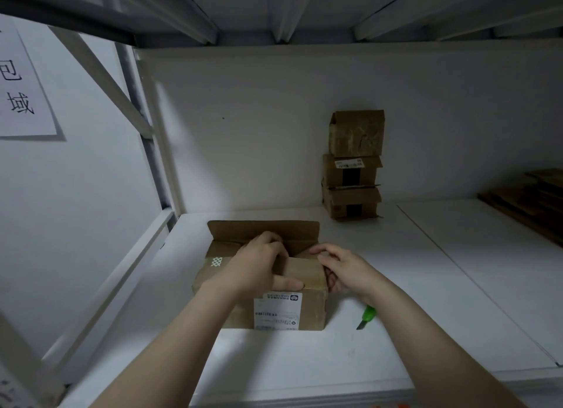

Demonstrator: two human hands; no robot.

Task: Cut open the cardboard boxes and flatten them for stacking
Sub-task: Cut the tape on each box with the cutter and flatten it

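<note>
Opened cardboard box, near left on the shelf.
Left hand gripped the near flap, right hand its right corner; seemingly light, stiff board, best held by flap edges.

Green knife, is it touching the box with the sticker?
Apart. The head view shows bare white shelf between the green knife and the box; the knife lies right of it.

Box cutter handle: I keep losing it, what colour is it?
The box cutter handle is bright green, seen in the head view.
</note>
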